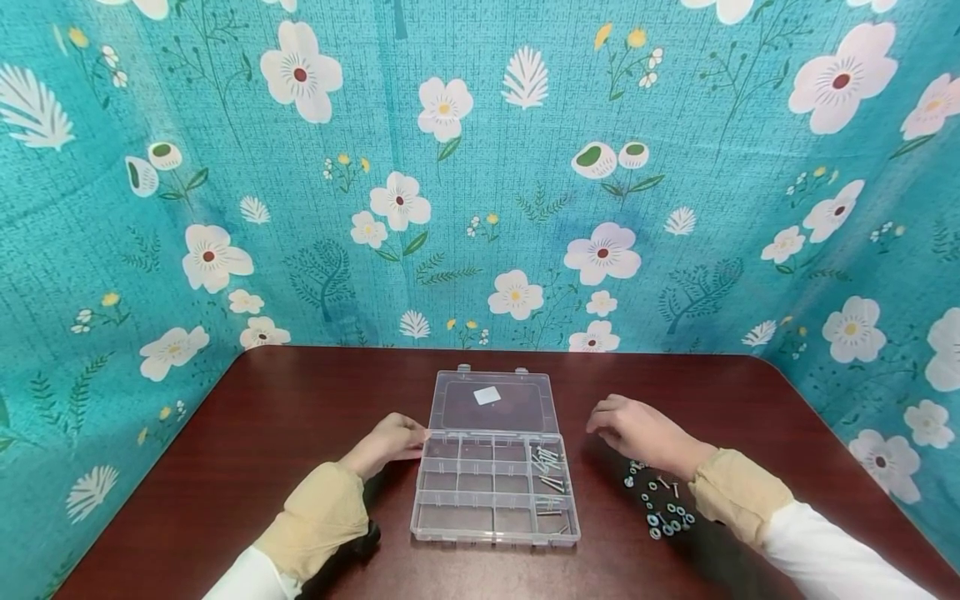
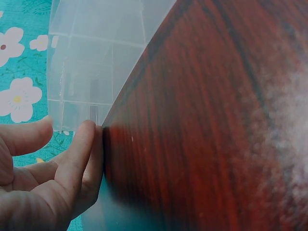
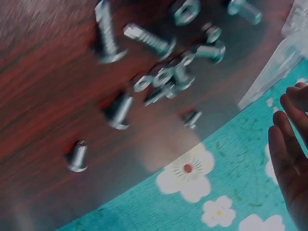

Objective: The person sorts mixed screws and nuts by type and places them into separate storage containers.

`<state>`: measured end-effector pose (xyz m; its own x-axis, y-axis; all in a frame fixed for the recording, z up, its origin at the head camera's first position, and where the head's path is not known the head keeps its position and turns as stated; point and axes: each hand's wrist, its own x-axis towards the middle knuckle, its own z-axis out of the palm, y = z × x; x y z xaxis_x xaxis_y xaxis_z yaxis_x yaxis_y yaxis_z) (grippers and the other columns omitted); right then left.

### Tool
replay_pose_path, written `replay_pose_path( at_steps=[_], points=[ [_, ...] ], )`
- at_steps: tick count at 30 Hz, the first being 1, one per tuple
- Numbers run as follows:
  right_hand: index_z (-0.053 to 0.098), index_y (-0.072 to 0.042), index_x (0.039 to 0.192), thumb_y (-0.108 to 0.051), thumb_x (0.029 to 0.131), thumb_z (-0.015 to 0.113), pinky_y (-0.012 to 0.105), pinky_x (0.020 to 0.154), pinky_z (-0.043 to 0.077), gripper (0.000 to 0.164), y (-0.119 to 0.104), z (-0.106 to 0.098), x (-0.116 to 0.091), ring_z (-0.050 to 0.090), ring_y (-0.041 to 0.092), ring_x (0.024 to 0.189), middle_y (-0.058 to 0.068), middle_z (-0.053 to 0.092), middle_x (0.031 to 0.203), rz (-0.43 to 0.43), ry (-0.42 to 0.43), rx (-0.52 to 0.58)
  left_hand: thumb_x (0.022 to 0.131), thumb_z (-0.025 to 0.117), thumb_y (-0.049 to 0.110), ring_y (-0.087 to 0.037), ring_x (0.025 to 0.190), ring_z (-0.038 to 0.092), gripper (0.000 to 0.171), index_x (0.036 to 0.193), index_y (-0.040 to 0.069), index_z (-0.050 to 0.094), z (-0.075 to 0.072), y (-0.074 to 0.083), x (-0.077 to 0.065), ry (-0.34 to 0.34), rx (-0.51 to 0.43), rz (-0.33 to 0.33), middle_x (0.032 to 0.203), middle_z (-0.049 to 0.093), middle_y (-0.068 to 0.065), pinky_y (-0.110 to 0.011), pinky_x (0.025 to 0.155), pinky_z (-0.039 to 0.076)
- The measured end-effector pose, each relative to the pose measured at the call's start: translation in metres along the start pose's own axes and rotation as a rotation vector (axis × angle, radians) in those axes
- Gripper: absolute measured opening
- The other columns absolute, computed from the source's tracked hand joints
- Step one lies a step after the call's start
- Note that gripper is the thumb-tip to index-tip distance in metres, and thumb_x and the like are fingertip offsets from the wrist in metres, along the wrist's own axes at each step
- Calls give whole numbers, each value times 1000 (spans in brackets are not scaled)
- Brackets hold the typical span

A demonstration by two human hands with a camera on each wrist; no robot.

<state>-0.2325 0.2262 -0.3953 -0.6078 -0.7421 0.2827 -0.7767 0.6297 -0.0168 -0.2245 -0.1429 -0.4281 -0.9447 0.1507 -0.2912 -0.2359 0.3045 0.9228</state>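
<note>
A clear plastic compartment box [image 1: 453, 535] lies on the table with its lid [image 1: 517, 417] folded back. Silvery screws [image 1: 551, 483] fill part of its right-hand column; the other compartments hold none. At the box's left side, my left hand [image 1: 392, 438] touches the edge with its fingertips, fairly straight in the left wrist view, thumb apart. To the right of the box my right hand [image 1: 643, 429] hovers over the table, fingers loosely bent and nothing visible in them. Below it are scattered screws [image 3: 149, 40] and nuts [image 3: 186, 12].
The dark red wooden table [image 1: 315, 392] has a flowered turquoise cloth [image 1: 480, 208] behind it and at both sides. A small white label [image 1: 487, 396] lies on the lid. Something black [image 1: 366, 540] shows beneath my left forearm, partly hidden.
</note>
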Motion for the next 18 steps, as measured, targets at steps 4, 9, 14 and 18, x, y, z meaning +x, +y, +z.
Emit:
replay_pose_path(
  at_steps=[4, 9, 14, 18],
  points=[
    [70, -10, 84, 6, 70, 70, 27, 67, 53, 21, 11, 2, 0, 55, 13, 78, -3, 61, 82, 73, -2, -8, 90, 47, -4, -31, 99, 58, 21, 102, -19, 56, 0, -1, 1, -3, -4, -2, 107, 59, -26, -38, 80, 53],
    [70, -7, 87, 2, 74, 68, 33, 72, 54, 16, 23, 7, 2, 56, 16, 80, 0, 63, 85, 248, -53, 54, 89, 48, -5, -28, 95, 59, 20, 101, -18, 57, 1, -1, 2, 9, 0, -9, 106, 60, -25, -37, 79, 54],
    [69, -3, 89, 3, 76, 66, 38, 74, 54, 14, 31, 9, 2, 57, 20, 81, 5, 63, 87, 355, -95, 113, 90, 47, -4, -32, 99, 57, 21, 103, -19, 55, 0, 0, 0, -2, 11, 2, 108, 58, -27, -38, 80, 53],
    [68, 0, 89, 4, 76, 65, 39, 73, 54, 14, 36, 12, 1, 57, 22, 80, 8, 62, 88, 417, -128, 150, 90, 48, -4, -32, 100, 57, 21, 103, -18, 56, 1, 1, -1, 8, 15, -4, 109, 58, -25, -38, 80, 53]
  ],
)
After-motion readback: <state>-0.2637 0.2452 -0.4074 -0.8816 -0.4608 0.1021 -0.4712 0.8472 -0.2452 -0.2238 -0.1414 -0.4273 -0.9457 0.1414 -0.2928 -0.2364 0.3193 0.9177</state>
